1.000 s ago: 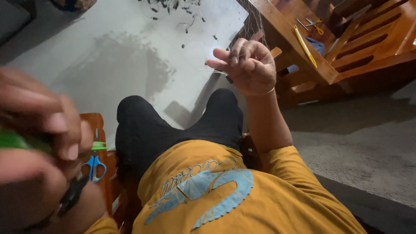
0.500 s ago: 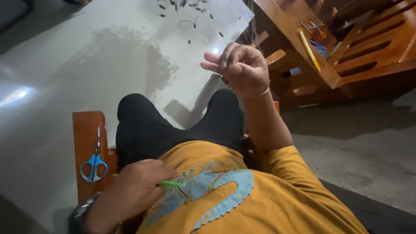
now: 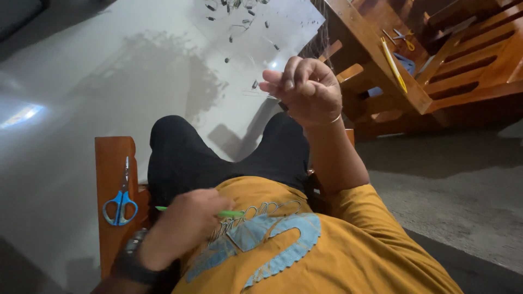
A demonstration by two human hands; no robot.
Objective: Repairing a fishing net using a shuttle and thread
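A thin green stick [image 3: 229,213] is pinched in the left hand [image 3: 182,228], near, its long axis lying left to right across the lap. The right hand [image 3: 305,90] is raised farther off, fingers curled together; what they hold cannot be told.

Home living room, wooden slatted chairs [image 3: 468,60] at two o'clock, glossy tiled floor [image 3: 81,92] at eleven, wooden armrest [image 3: 111,158] with blue scissors [image 3: 121,204] at eight

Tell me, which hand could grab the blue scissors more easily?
Probably the left hand: it's low beside the armrest where the blue scissors lie, though it holds a green stick. The right hand is raised far away.
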